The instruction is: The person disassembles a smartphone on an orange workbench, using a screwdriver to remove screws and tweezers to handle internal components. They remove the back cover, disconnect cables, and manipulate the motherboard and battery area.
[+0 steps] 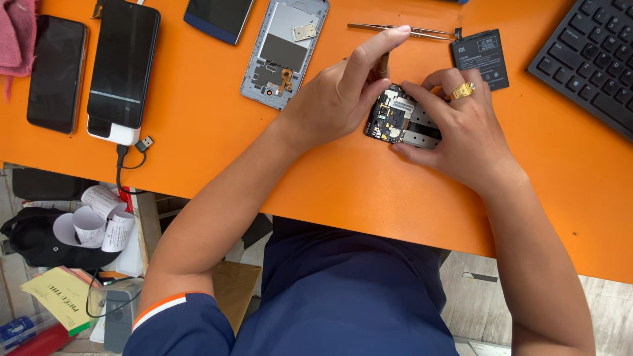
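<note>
Shirt (343,296): I wear dark navy, short-sleeved | left sleeve (178,323): its edge carries an orange band with a thin white stripe | forearms: bare on both sides | right hand (461,125): I wear a chunky gold ring (463,90) on one finger | left hand (336,99): bare

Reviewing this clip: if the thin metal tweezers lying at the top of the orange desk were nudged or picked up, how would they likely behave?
The tweezers lie flat and slender, so they would probably slide or pivot on the smooth orange desk rather than roll. They look light for their length, and likely springy if squeezed. Their fine tips seem easy to bend. Neither the left hand nor the right hand holds them.
</note>
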